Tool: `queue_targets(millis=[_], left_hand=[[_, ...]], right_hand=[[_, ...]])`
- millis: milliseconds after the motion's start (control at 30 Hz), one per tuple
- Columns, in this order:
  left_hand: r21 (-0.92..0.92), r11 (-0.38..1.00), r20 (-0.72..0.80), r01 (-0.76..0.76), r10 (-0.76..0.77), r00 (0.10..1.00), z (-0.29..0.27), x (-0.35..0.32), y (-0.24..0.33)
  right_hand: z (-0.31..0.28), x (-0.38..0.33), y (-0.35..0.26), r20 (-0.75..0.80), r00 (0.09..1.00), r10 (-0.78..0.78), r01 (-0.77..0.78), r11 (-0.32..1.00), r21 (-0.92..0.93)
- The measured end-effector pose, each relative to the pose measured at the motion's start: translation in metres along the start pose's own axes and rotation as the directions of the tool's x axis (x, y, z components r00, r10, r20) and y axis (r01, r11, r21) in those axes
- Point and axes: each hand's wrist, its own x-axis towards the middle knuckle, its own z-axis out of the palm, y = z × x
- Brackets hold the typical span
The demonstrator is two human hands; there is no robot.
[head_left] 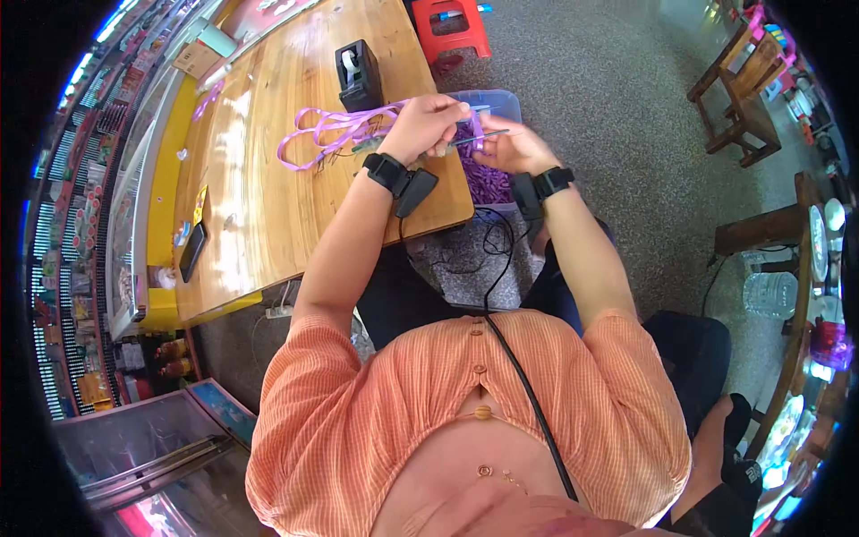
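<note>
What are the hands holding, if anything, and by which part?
The purple ribbon seems pinched by a short stretch between left hand and right hand. A thin dark tool crosses there; where it's gripped can't be told.

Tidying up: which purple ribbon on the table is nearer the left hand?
The long looped ribbon beside the tape dispenser; the other ribbon lies farther off, by the yellow panel.

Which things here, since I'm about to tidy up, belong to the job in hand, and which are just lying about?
Job in hand, it seems: purple ribbon; thin dark tool near the right hand; bluish tub; purple pieces inside it.

Apparently just lying about: black tape dispenser; dark phone; red stool.
</note>
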Motion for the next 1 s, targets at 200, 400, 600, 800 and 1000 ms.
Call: queue_targets(millis=[200, 400, 600, 800, 1000], left_hand=[[-0.052, 0.998, 0.019, -0.045, 0.046, 0.999, -0.008, -0.005, -0.006], [-0.101, 0.994, 0.039, -0.047, 0.051, 0.998, -0.012, -0.007, -0.011], [-0.148, 0.987, -0.010, -0.060, 0.059, 0.998, -0.014, -0.005, -0.010], [-0.096, 0.993, 0.033, -0.074, 0.077, 0.996, -0.005, -0.007, -0.008], [-0.061, 0.989, 0.060, -0.136, 0.140, 0.988, 0.004, 0.000, -0.017]], right_hand=[[-0.018, 0.023, 0.024, 0.091, 0.996, 0.000, 0.000, 1.000, 0.003], [0.021, 0.013, 0.005, 0.124, 0.991, -0.042, 0.039, 0.999, 0.027], [-0.021, -0.027, -0.026, -0.101, 0.981, -0.167, 0.172, 0.984, 0.046], [-0.037, -0.030, -0.023, -0.159, 0.966, -0.203, 0.132, 0.919, -0.372], [-0.035, 0.018, -0.009, -0.324, 0.928, -0.184, -0.106, 0.704, -0.702]])
